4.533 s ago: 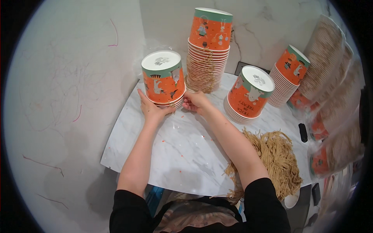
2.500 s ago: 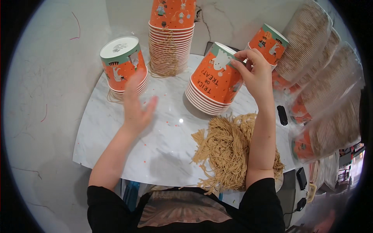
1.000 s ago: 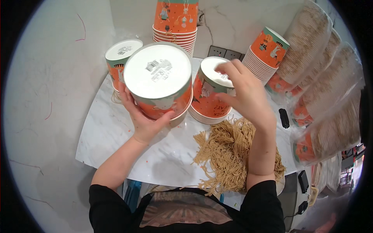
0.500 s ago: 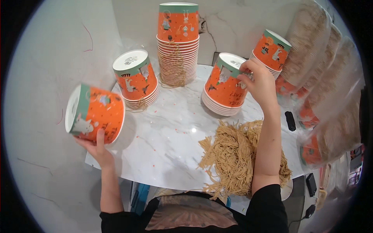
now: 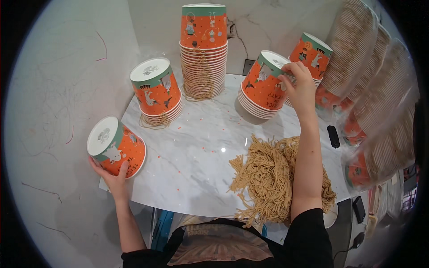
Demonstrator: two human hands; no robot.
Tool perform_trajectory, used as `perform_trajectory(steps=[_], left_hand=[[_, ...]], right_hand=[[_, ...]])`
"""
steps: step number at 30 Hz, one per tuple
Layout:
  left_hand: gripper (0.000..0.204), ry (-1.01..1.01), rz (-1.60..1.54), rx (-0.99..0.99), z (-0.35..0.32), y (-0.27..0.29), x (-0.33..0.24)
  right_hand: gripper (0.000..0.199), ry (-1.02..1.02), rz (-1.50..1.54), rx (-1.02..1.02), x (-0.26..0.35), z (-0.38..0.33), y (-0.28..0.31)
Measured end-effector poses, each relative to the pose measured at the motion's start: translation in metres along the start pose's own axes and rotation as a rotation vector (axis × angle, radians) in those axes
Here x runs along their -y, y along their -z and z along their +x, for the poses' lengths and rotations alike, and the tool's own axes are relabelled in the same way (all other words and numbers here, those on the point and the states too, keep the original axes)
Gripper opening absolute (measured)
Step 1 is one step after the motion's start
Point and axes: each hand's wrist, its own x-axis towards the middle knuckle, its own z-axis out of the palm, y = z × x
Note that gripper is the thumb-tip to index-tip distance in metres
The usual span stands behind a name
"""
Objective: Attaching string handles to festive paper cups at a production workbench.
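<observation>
At the table's left edge, my left hand (image 5: 111, 178) grips a single orange paper bucket (image 5: 127, 149) with a green band at its base. This bucket is bottom up and a little tilted. My right hand (image 5: 297, 85) pinches the side of a short stack of upside-down paper buckets (image 5: 263, 91) near its top. That stack leans and seems raised off the table, with a shadow beneath it. A pile of tan yarn strands (image 5: 268, 183) lies on the table beside my right forearm.
A tall bucket stack (image 5: 203, 67) and a shorter stack (image 5: 156, 91) stand at the back, with strands hanging on their sides. Another stack (image 5: 313, 53) is at the back right. Bagged bucket stacks (image 5: 384, 85) line the right side. A small black object (image 5: 333, 136) lies near them.
My left hand has brought its bucket down and slightly right, to the table's edge. My right hand has shifted its stack up and to the right.
</observation>
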Motion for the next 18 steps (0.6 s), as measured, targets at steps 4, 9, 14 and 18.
perform_trajectory(steps=[4,9,14,18], left_hand=[[0.116,0.0,0.03,0.078,0.003,-0.002,-0.001],[0.119,-0.076,0.287,-0.01,-0.002,-0.008,-0.007],[0.114,-0.603,0.577,-0.106,-0.006,-0.025,-0.066],[0.112,-0.591,0.245,0.222,-0.007,-0.079,-0.093]], right_hand=[[0.02,-0.006,0.008,0.024,0.0,0.0,0.003],[0.02,0.002,0.02,0.065,-0.004,0.003,0.009],[0.02,-0.147,0.269,0.195,0.003,0.002,0.014],[0.021,-0.154,0.276,0.16,0.005,0.001,0.018]])
